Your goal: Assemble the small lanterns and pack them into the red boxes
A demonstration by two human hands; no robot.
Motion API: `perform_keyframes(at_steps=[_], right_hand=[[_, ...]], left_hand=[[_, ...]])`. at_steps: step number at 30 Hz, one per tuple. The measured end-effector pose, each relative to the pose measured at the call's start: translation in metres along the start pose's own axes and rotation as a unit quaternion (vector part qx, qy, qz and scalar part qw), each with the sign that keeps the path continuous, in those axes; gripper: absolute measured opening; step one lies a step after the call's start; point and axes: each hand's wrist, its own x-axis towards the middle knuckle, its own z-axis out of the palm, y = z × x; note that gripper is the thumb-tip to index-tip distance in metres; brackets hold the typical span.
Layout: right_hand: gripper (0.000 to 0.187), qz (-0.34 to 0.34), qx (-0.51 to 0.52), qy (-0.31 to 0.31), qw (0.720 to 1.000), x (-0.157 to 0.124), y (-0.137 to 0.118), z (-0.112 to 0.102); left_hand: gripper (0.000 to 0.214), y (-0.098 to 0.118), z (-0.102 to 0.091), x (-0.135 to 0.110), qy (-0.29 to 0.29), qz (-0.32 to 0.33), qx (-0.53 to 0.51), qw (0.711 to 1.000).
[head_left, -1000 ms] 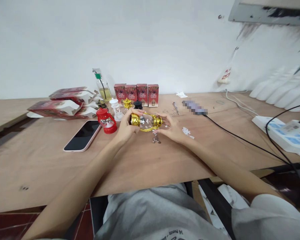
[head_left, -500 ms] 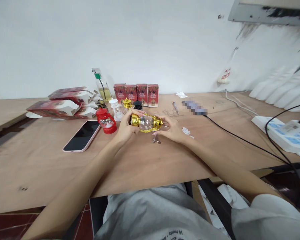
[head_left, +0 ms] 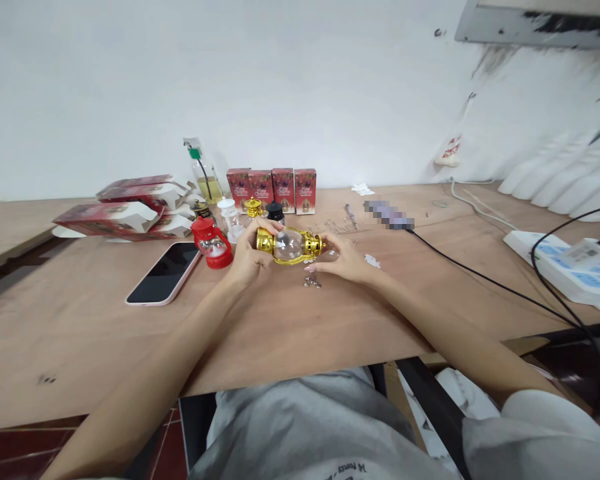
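A small gold lantern (head_left: 289, 245) with a clear globe lies sideways in the air above the table, its base to the left and its cap to the right. My left hand (head_left: 250, 257) is wrapped around the gold base. At the other end, my right hand (head_left: 343, 259) has its fingers closed about the cap; the fingertips are partly hidden behind it. Below the lantern, a little heap of small metal pieces (head_left: 313, 281) lies on the table. A red lantern (head_left: 213, 243) stands left of my left hand, with a white lantern (head_left: 229, 217) and a black lantern (head_left: 275, 213) behind.
A phone (head_left: 163, 275) lies at the left, near several red cartons (head_left: 113, 217). Upright red boxes (head_left: 283, 190) and a bottle with yellow liquid (head_left: 207, 180) stand by the wall. Rightward are a pen-like tool (head_left: 351, 216), a blurred-out device with a black cable (head_left: 455, 265) and a power strip (head_left: 565, 267).
The gold lantern has shifted slightly left and turned a little in my hands. Both hands keep their hold; the objects on the table look unchanged.
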Motion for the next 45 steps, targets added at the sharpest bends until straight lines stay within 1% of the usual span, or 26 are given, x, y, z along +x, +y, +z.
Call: perform_keyframes(at_steps=[2,4,6,8,10,12,14,17,18,20,23,25,27,29,30,31,34,36,38,41,43,45], right_hand=[[0.052,0.005,0.006,-0.006,1.000,0.000,0.001,-0.001],[0.051,0.006,-0.019,-0.011,1.000,0.000,0.002,-0.003],[0.049,-0.005,-0.077,-0.019,0.997,0.000,0.004,-0.006],[0.050,-0.035,-0.152,-0.024,0.988,0.001,0.008,-0.008],[0.052,-0.072,-0.220,-0.013,0.973,0.001,0.013,-0.010],[0.050,-0.094,-0.284,0.015,0.954,0.001,0.018,-0.010],[0.043,-0.097,-0.344,0.047,0.933,0.000,0.021,-0.008],[0.032,-0.100,-0.418,0.090,0.899,-0.001,0.022,-0.006],[0.030,-0.107,-0.434,0.105,0.889,-0.001,0.022,-0.006],[0.029,-0.132,-0.454,0.135,0.871,-0.001,0.023,-0.006],[0.030,-0.189,-0.467,0.186,0.844,-0.002,0.022,-0.006],[0.030,-0.252,-0.464,0.205,0.824,-0.004,0.020,-0.004],[0.030,-0.330,-0.447,0.197,0.808,-0.006,0.015,0.000],[0.030,-0.392,-0.426,0.164,0.799,-0.008,0.008,0.007],[0.030,-0.406,-0.418,0.143,0.800,-0.009,0.004,0.011],[0.029,-0.406,-0.411,0.121,0.807,-0.010,0.000,0.015],[0.032,-0.361,-0.387,0.072,0.846,-0.012,-0.008,0.025],[0.035,-0.335,-0.373,0.048,0.864,-0.013,-0.011,0.028],[0.035,-0.315,-0.366,0.021,0.876,-0.013,-0.014,0.028],[0.032,-0.288,-0.348,-0.040,0.891,-0.014,-0.016,0.028],[0.031,-0.274,-0.330,-0.088,0.899,-0.014,-0.016,0.029],[0.035,-0.251,-0.318,-0.124,0.906,-0.014,-0.015,0.029]], left_hand=[[0.037,-0.001,-0.001,0.001,0.004,-0.012,-0.004,1.000],[0.037,-0.003,-0.002,0.002,0.001,-0.024,0.013,1.000],[0.035,-0.003,-0.002,0.002,-0.008,-0.020,0.063,0.998],[0.032,-0.001,-0.001,0.001,-0.021,0.019,0.151,0.988],[0.028,0.003,0.004,-0.003,-0.044,0.079,0.251,0.964],[0.027,0.007,0.010,-0.008,-0.076,0.128,0.329,0.932],[0.028,0.009,0.015,-0.013,-0.102,0.152,0.380,0.907],[0.022,0.008,0.020,-0.019,-0.107,0.162,0.425,0.884],[0.021,0.006,0.021,-0.020,-0.103,0.161,0.432,0.881],[0.026,0.004,0.024,-0.022,-0.088,0.143,0.440,0.882],[0.044,0.001,0.028,-0.024,-0.068,0.074,0.453,0.886],[0.050,0.000,0.031,-0.026,-0.080,0.030,0.467,0.880],[0.048,-0.001,0.033,-0.027,-0.103,0.009,0.480,0.871],[0.045,-0.002,0.032,-0.026,-0.108,0.004,0.483,0.869],[0.044,-0.002,0.031,-0.026,-0.098,0.007,0.475,0.874],[0.044,-0.003,0.029,-0.025,-0.080,0.013,0.461,0.884],[0.045,-0.006,0.022,-0.020,-0.014,0.020,0.413,0.911],[0.046,-0.010,0.016,-0.015,0.026,0.007,0.395,0.918],[0.045,-0.015,0.010,-0.011,0.054,-0.011,0.385,0.921],[0.043,-0.024,0.002,-0.007,0.072,-0.035,0.372,0.925],[0.046,-0.029,-0.001,-0.005,0.071,-0.039,0.367,0.927],[0.050,-0.033,-0.004,-0.005,0.064,-0.038,0.368,0.927]])
